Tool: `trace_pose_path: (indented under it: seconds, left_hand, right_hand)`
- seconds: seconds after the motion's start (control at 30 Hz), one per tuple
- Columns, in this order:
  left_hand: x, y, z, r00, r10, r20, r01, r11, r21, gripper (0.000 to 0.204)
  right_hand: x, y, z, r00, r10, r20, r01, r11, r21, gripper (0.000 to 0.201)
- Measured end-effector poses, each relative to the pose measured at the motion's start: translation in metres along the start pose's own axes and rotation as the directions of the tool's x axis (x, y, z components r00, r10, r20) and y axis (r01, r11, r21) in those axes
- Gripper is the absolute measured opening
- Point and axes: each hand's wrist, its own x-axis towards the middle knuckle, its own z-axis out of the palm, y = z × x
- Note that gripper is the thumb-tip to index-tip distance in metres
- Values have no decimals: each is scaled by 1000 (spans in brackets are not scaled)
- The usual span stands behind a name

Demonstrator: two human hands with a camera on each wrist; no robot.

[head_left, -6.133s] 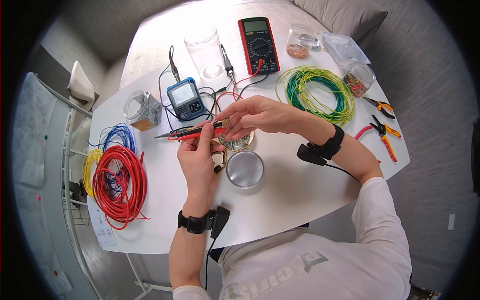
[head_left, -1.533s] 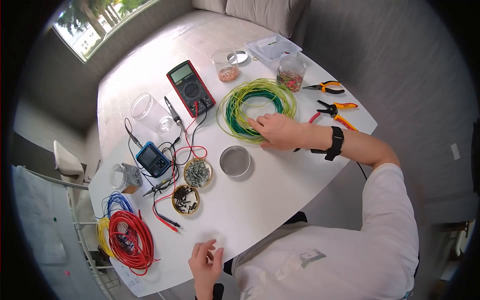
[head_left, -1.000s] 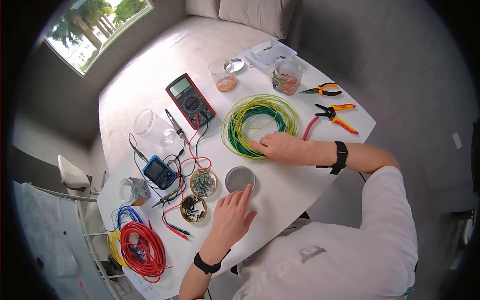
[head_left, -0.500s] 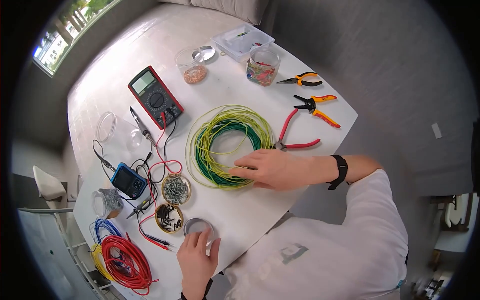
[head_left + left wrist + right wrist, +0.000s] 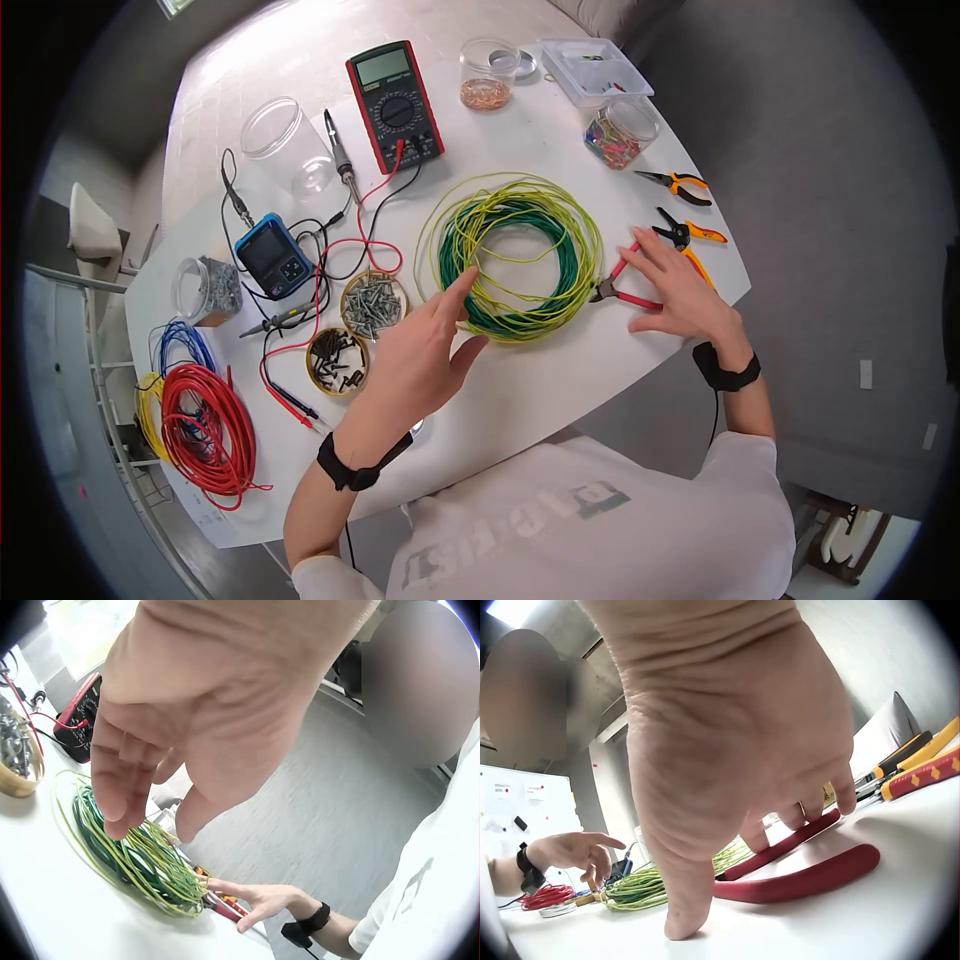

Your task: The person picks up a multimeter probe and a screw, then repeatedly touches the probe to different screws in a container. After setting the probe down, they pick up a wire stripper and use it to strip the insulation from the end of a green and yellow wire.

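Observation:
Fingers extended, my right hand (image 5: pixel 685 290) spreads over red-handled pliers (image 5: pixel 637 300) at the right side of the wire coil. In the right wrist view its fingertips are at the far red handle (image 5: pixel 784 846), while the thumb rests on the table beside the near handle. My left hand (image 5: pixel 420 350) reaches over the left edge of a green and yellow-green wire coil (image 5: pixel 565 275), fingers loosely extended and nothing gripped. The left wrist view has that hand above the coil (image 5: pixel 142 874). A round shallow dish is almost wholly hidden under the left forearm.
Behind the coil lie a multimeter (image 5: pixel 398 112) and a soldering iron (image 5: pixel 341 160). Screw dishes (image 5: pixel 375 305), a blue handheld meter (image 5: pixel 272 255) and red wire (image 5: pixel 210 430) are on the left. Long-nose pliers (image 5: pixel 690 188) and wire strippers (image 5: pixel 690 232) lie at right.
The test probes held earlier now lie on the table. My right hand has left the coil for the red-handled pliers; my left has moved from the round dish to the coil's left edge.

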Motion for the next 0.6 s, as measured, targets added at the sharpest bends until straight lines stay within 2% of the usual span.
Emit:
trace_pose_path:
  seconds: [0.07, 0.13, 0.3, 0.37, 0.53, 0.6]
  left_hand:
    - [4, -1, 5, 1000, 11, -10, -11, 998, 60, 49]
    - [7, -3, 5, 996, 83, -15, -79, 979, 188, 37]
    - [13, -7, 9, 993, 100, -60, -89, 982, 165, 24]
    - [15, -12, 14, 993, 101, -58, -89, 979, 181, 21]
    - [24, -27, 20, 995, 97, -20, -90, 970, 226, 11]
    - [26, -23, 15, 992, 101, -72, -90, 984, 151, 9]
  right_hand:
    - [1, 1, -5, 999, 30, 16, -30, 999, -19, 98]
    - [-1, 0, -10, 998, 31, 46, -30, 999, -28, 99]
    - [-10, -2, -12, 996, 29, 84, -24, 997, -68, 98]
    - [-14, -4, -12, 995, 58, 82, -58, 998, -1, 89]
    - [-26, -10, -1, 993, 112, 30, -110, 992, -55, 73]
    - [-31, -11, 5, 990, 140, 19, -138, 988, -64, 70]
